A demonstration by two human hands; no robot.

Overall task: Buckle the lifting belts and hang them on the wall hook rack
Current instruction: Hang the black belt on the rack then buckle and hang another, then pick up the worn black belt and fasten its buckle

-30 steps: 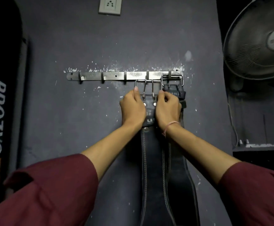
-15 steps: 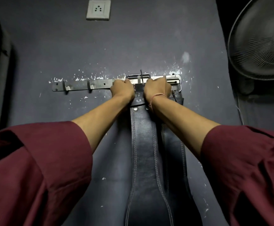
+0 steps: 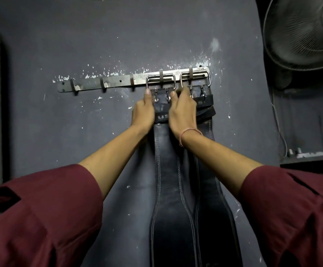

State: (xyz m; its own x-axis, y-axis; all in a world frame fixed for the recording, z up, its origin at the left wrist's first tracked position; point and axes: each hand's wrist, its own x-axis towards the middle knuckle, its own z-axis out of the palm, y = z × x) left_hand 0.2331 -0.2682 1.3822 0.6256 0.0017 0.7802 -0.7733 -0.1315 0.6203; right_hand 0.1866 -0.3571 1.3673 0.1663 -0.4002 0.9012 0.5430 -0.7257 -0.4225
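Dull, scuffed metal on the hook rack (image 3: 118,82), brighter polished metal on the buckle (image 3: 160,81). The belt (image 3: 168,170) is black leather, faint sheen, pale stitching. The wall (image 3: 79,45) is matt grey paint, chipped white at the rack's twelve o'clock.

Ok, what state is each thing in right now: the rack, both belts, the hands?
Steel wall hook rack: three left hooks bare, two right hooks taken.
Left black leather lifting belt: buckle frame over a hook, hanging, held by both hands.
Right black leather lifting belt: hanging by its buckle from the end hook.
Left hand: gripping the left belt's left edge.
Right hand: gripping its right edge.
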